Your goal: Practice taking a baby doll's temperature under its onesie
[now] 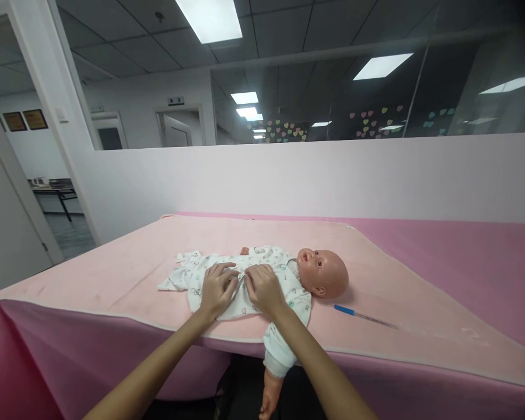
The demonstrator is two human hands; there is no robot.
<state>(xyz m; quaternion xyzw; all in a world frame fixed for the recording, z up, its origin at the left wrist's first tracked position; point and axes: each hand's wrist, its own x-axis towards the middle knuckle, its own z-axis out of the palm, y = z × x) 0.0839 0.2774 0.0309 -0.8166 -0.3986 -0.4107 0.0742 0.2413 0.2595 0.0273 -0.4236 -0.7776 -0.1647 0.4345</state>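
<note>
Left grip [219,287] and right grip [261,286] meet at the centre of the frame, fingers bent and thumbs near one another over the front of a white printed baby gown [245,308]; I cannot tell whether either is pinched on the fabric or only resting against it. Baby doll [328,274] wears the gown and lies face up across the middle of the frame, head to the right of the hands, the gown's hem spread out to their left; its near arm [271,392] hangs down past the front edge, at the lower middle of the frame. Just below and right of the head lies a thin stick with a blue handle [344,310]; all this is on a counter draped with a pale pink cloth [118,268] over a darker pink cover [455,251]; a white door [9,216] stands at the left edge; heart-shaped stickers [284,132] dot the glass at upper right.
</note>
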